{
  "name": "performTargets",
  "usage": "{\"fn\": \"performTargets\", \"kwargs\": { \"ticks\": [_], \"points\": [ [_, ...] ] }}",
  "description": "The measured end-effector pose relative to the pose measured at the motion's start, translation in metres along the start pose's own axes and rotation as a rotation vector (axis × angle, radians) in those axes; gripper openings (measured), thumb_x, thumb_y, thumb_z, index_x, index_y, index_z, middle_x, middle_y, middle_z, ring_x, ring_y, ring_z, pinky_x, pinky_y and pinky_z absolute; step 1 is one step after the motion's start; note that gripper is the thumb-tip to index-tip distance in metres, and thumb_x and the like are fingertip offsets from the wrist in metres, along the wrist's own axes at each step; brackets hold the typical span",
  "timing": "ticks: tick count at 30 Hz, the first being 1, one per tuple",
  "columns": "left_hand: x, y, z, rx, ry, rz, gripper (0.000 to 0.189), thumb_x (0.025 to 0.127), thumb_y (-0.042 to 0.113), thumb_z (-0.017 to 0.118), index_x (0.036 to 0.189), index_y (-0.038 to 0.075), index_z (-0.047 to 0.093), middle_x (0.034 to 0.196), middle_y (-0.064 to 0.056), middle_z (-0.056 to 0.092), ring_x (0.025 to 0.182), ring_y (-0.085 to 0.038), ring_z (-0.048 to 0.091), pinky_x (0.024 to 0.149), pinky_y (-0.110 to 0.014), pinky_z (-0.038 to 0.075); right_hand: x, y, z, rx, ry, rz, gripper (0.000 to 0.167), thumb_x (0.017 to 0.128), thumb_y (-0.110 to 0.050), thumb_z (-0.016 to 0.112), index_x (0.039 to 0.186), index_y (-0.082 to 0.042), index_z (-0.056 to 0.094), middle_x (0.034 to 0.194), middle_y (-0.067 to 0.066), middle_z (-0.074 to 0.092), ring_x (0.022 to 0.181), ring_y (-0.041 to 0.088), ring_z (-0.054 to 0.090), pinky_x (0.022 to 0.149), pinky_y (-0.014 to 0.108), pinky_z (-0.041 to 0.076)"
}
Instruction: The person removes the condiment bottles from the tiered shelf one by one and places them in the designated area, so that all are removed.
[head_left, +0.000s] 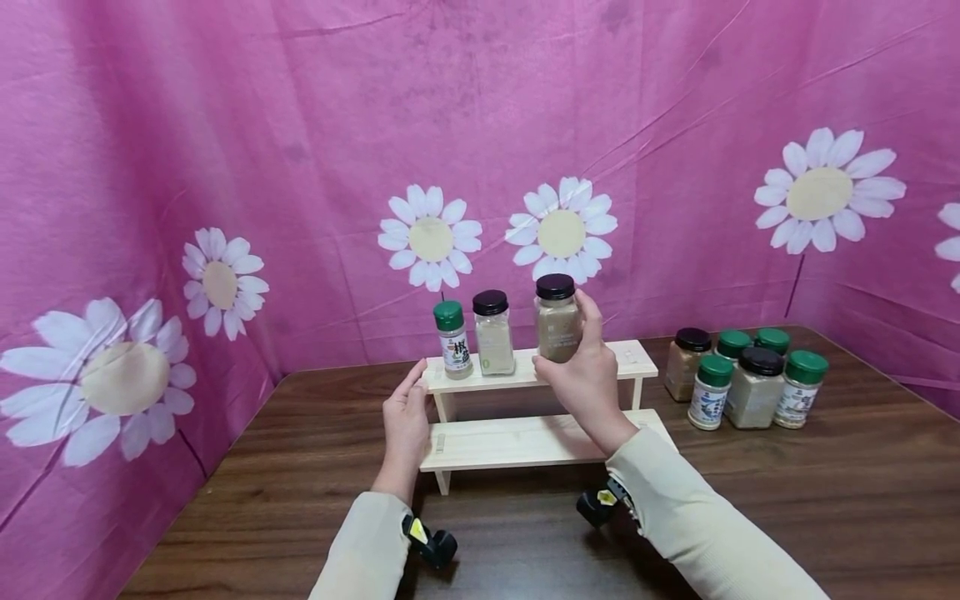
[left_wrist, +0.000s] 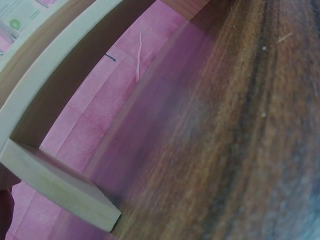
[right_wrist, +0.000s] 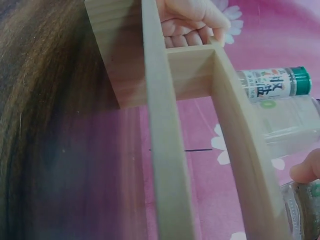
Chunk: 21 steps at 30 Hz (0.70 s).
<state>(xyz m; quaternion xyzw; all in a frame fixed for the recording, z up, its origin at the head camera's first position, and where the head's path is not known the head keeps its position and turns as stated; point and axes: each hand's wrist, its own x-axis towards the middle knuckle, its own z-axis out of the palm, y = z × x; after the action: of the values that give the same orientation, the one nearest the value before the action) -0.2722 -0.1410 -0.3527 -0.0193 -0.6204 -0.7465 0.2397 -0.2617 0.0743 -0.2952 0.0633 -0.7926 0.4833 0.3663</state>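
Observation:
My right hand [head_left: 588, 375] grips a square, black-lidded spice jar [head_left: 557, 325] of brownish powder by its sides, close over the upper board of a two-tier wooden rack [head_left: 525, 442]. In the right wrist view, the thumb [right_wrist: 307, 167] lies against this jar [right_wrist: 304, 205]. My left hand [head_left: 405, 421] touches the left end of the upper board with its fingertips. On that board, to the left of the held jar, stand a green-capped shaker [head_left: 453, 340] and a black-lidded jar of pale powder [head_left: 492, 333], both upright.
On the right of the brown wooden table [head_left: 300, 467] stands a close group of jars: green-capped shakers [head_left: 801, 392] and black-lidded jars [head_left: 755, 390]. A pink cloth with white daisies [head_left: 315, 167] hangs behind the table.

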Motion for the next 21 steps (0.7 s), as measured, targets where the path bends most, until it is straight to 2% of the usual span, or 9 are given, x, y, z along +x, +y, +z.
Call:
{"fn": "performTargets", "kwargs": {
  "ticks": [10,17,21],
  "points": [
    [-0.001,-0.003,-0.001,0.018,0.004,-0.002,0.041,0.09,0.003,0.039,0.128,-0.001,0.052,0.129,-0.021,0.052,0.11,-0.021,0.054,0.098,-0.04,0.042,-0.002,-0.007,-0.011,-0.002,0.017,-0.014,0.099,0.059,-0.011,0.08,0.14,-0.03,0.027,0.105,0.018,0.064,0.077,0.038,0.059,0.069,0.046,0.048],
    [0.0,-0.002,0.0,0.017,0.006,0.005,0.041,0.09,0.003,0.04,0.129,-0.002,0.052,0.128,-0.021,0.053,0.103,-0.014,0.056,0.097,-0.04,0.044,-0.004,-0.015,-0.021,-0.01,0.05,-0.05,0.098,0.058,-0.012,0.08,0.139,-0.028,0.028,0.098,0.015,0.066,0.072,0.034,0.062,0.065,0.043,0.05],
    [0.0,-0.002,-0.001,0.026,0.011,0.002,0.041,0.09,0.003,0.04,0.128,-0.001,0.053,0.127,-0.021,0.053,0.101,-0.012,0.056,0.096,-0.039,0.045,-0.005,-0.017,-0.028,0.007,0.061,-0.073,0.099,0.056,-0.01,0.08,0.139,-0.025,0.028,0.091,0.016,0.065,0.074,0.032,0.061,0.067,0.04,0.049]
  ]
}}
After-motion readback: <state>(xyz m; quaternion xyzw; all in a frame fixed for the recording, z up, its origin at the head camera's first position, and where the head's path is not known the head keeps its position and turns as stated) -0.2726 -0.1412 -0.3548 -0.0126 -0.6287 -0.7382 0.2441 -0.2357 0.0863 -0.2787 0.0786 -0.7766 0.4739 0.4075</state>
